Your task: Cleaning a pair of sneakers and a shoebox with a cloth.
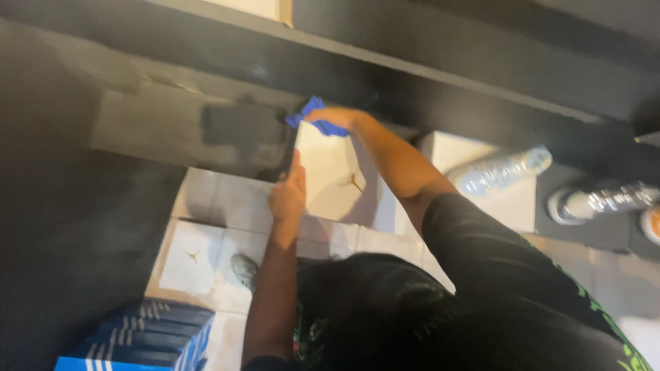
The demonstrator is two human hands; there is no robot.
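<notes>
The white box [337, 175] stands upright on its edge, just under the dark shelf [440, 65], and is being wiped with a blue cloth [313, 117]. The cloth sits at the box's top edge, so the wiping looks to be at that upper rim; the broad white face below it shows no visible dirt, though how much of it has been gone over I cannot tell. The right hand [333, 118] has its fingers curled tight around the bunched cloth, pressing it against the top of the box. The left hand [289, 196] steadies the box from its left side, fingers held together and laid flat along the edge, thumb pointing up. Another white box [196, 257] lies flat on the tiled floor [227, 199] below, near a grey shoe [244, 269], and a stack of blue striped boxes [137, 336] sits at the lower left. A plastic water bottle [502, 168] lies on a further white box to the right.
</notes>
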